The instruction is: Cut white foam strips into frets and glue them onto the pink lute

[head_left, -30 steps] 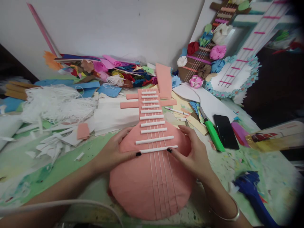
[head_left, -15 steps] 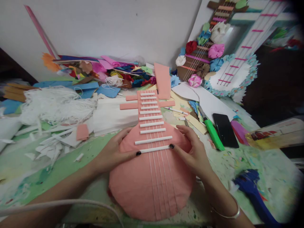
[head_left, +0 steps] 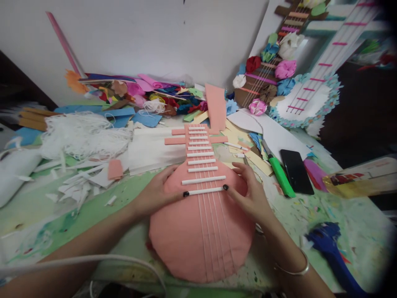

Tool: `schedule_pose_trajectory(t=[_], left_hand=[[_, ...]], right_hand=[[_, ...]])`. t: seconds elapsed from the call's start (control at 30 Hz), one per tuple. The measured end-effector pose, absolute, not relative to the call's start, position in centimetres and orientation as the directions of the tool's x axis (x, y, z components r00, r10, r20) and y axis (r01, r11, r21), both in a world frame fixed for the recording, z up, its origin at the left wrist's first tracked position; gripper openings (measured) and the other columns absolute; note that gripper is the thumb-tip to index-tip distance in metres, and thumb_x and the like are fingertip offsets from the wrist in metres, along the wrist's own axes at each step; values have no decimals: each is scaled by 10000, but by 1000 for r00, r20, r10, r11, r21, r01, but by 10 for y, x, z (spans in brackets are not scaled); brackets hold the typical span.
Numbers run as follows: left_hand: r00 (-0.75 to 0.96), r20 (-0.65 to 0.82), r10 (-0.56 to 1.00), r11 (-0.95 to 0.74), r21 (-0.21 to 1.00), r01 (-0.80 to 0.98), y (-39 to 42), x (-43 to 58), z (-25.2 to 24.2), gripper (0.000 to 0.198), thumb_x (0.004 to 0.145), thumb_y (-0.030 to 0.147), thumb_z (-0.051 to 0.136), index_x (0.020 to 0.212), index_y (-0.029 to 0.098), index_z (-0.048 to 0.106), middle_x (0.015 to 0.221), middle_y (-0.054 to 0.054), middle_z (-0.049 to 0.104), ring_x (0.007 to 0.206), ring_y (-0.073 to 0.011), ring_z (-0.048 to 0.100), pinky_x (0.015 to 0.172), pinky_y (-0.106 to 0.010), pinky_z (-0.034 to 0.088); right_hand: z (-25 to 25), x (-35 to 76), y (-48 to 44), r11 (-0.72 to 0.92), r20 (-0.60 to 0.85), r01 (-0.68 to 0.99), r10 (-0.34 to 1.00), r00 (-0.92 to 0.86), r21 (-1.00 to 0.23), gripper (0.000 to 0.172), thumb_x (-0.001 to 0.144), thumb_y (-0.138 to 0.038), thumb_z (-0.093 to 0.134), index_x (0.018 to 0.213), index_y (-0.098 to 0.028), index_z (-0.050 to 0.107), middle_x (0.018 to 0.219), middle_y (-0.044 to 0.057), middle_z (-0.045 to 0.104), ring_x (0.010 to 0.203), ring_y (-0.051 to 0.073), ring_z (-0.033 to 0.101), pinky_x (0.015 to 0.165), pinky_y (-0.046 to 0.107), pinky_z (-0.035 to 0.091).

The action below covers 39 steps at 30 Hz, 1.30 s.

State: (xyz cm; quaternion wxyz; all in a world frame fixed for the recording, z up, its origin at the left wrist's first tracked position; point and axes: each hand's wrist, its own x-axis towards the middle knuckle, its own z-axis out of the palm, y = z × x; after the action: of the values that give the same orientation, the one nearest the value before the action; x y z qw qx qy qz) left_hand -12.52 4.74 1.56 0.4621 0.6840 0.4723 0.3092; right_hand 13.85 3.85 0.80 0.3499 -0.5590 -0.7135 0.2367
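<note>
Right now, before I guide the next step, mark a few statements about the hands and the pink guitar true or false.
1. Both the left hand and the right hand rest on the pink foam guitar. True.
2. The thumbs meet the two ends of the lowest white strip. True.
3. The black phone lies left of the guitar. False: it lies to its right, beside the green cutter.
4. The right hand holds the blue tool. False: it lies on the table, apart from the hand.
5. A bracelet circles the right wrist. True.
</note>
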Motion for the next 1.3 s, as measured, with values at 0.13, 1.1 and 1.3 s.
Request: schedule_pose_trajectory(t=[0.13, 1.1, 1.3], left_hand=[[383, -40, 923, -95, 940, 328, 53, -129, 11, 516, 779, 473, 563, 1229, 228, 508, 1334, -59, 509, 1215, -291, 471, 998, -395, 408], [467, -111, 877, 19, 980, 196, 53, -132, -4, 753, 636, 294, 753, 1283, 253, 372, 1348, -58, 466, 1238, -279, 439, 1001, -387, 409], [454, -134, 881, 30, 973, 228, 51, -131, 2, 753, 633, 309, 752, 1278, 259, 367, 1376, -68, 432, 1245, -295, 428, 994, -419, 418]], right_hand=[[-1, 142, 44, 190, 163, 643, 981, -101, -742, 489, 794, -388, 584, 1216, -206, 419, 1135, 128, 585, 1057, 255, 560, 891, 453, 446], [9, 106, -11, 732, 239, 666, 679, -694, -144, 680, 883, -476, 442, 1371, -13, 346, 1416, 157, 399, 1359, 270, 268, 1093, 444, 333], [0, 107, -14, 648, 432, 751, 717, -547, -125, 557, 876, -339, 506, 1305, 7, 422, 1272, 189, 551, 1263, 274, 434, 1050, 446, 398]])
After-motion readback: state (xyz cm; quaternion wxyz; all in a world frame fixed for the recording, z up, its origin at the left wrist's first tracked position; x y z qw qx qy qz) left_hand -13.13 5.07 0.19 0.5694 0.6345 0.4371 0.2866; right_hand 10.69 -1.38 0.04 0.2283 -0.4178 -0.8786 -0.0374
